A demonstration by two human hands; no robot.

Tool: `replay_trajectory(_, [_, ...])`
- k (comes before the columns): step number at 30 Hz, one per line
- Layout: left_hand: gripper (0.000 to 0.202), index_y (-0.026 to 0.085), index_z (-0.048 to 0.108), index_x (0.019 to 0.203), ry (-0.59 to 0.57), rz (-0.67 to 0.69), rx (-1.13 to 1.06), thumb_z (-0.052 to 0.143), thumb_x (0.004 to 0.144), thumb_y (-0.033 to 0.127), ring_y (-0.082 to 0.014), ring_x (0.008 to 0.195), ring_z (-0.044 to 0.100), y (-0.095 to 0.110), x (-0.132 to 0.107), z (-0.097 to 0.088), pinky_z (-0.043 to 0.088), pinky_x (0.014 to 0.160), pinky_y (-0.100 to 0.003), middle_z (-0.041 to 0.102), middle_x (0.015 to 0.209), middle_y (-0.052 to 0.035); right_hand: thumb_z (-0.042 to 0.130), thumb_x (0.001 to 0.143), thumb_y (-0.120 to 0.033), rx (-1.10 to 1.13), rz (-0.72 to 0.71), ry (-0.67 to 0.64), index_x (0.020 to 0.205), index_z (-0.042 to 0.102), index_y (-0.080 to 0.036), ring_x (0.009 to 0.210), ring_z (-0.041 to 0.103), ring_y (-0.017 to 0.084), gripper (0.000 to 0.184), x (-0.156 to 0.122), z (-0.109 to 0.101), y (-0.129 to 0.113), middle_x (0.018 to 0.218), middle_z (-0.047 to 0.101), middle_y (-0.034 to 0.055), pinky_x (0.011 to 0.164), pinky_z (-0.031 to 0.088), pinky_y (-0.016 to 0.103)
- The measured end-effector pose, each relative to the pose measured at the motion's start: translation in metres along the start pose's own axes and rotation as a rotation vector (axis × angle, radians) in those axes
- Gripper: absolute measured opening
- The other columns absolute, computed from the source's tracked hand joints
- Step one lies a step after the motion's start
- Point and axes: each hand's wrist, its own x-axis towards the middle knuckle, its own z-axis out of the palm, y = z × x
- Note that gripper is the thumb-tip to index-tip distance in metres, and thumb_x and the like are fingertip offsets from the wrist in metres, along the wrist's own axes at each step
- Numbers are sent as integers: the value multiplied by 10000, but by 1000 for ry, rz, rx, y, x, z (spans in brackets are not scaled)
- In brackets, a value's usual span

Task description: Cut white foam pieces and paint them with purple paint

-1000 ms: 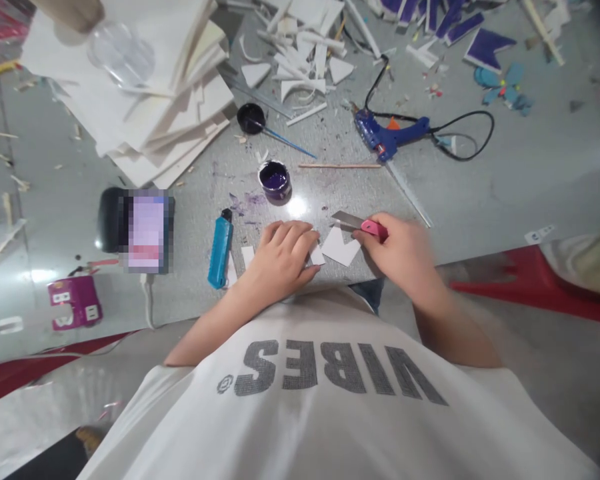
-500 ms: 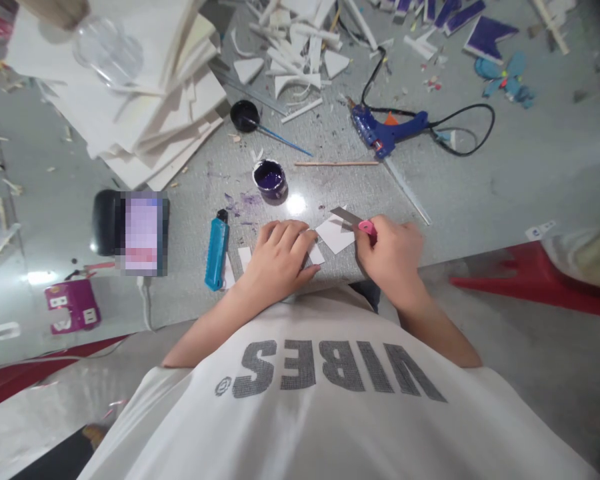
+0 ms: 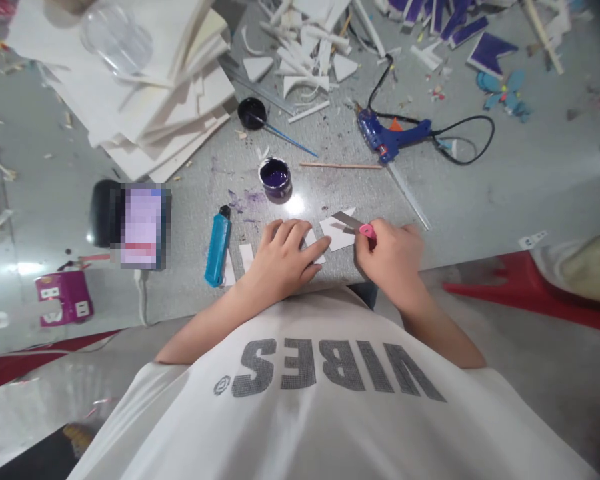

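My right hand is closed round a pink-ended knife, its wide grey blade pointing left. The blade lies over a white board piece with angular edges; whether it touches is unclear. My left hand rests palm down on the table, fingers stretched, over a smaller white piece partly hidden beneath it. The left index fingertip is close to the left edge of the angular piece. Left of this hand are a narrow white strip and a blue utility knife.
Ahead stand an open jar of purple paint, a thin wooden stick and a blue glue gun. White board sheets are stacked at left, near a phone. White offcuts and purple pieces lie at the back.
The angular white piece has turned slightly under the blade. My left index finger has stretched out to the right, towards that piece. The camera view has shifted a little.
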Motion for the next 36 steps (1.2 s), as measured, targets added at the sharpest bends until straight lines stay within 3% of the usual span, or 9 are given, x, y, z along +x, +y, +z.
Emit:
replay_trajectory(5, [496,381,743,1649,-10,-16,-16,798,1159,324,-430,1539,680,1,0,4,546,1294,-661,741,1646,-167,596,1075,-310,20,-11,31,823,484,-292,630,403,205,276,-2,-1,3,664,552,-7,840,353,432])
replay_trajectory(8, [505,370,722,1672,-6,-17,4,779,1171,341,-430,1525,690,2,1,5,550,1290,-654,749,1634,-169,630,1058,-324,16,-18,52,896,574,-299,650,456,234,173,10,-8,11,671,546,-11,834,395,430])
replay_trajectory(12, [527,284,675,1706,-13,-22,-6,738,1205,433,-444,1500,709,0,2,4,561,1281,-647,764,1633,-202,657,1082,-320,-39,-127,-33,1146,710,-283,782,618,299,91,54,-21,22,863,732,64,852,434,444])
replay_trajectory(16, [588,212,639,1727,-22,-32,-59,694,1236,532,-456,1501,725,-5,1,3,558,1289,-647,774,1640,-237,629,1079,-259,-144,-317,-161,1161,758,-259,1065,733,369,153,107,-25,17,1150,856,158,1028,483,534])
replay_trajectory(22, [638,202,638,1745,-18,-36,-115,740,1215,542,-453,1498,743,-9,0,1,562,1289,-636,793,1644,-238,604,1101,-281,-174,-492,-296,1221,800,-245,1276,769,422,233,150,-28,-6,1281,875,165,1237,451,668])
replay_trajectory(26, [677,192,651,1750,-28,-47,-129,799,1170,508,-459,1490,754,-8,1,-1,560,1295,-644,807,1642,-236,678,1095,-350,-104,-521,-345,1339,834,-314,1258,789,408,292,179,-51,-7,1375,894,140,1159,522,612])
replay_trajectory(29, [747,170,660,1757,-36,-60,-145,872,1119,496,-462,1497,762,-6,2,-5,564,1301,-637,810,1654,-242,631,1116,-301,-173,-342,-264,1360,860,-298,1121,777,356,335,203,-73,12,1301,911,151,942,510,507])
replay_trajectory(32, [805,183,683,1746,-49,-104,-173,949,1058,506,-467,1513,763,-3,6,-8,568,1301,-631,813,1668,-239,705,1075,-223,-331,-168,-230,1398,886,-269,1126,753,316,373,227,-85,49,1365,912,173,923,434,505])
replay_trajectory(36, [847,176,685,1737,-63,-186,-170,997,1022,508,-465,1517,761,5,16,-11,573,1286,-610,814,1672,-242,932,858,-97,-333,-178,-344,1551,847,-255,1223,740,307,715,246,-76,96,1589,850,198,931,438,505])
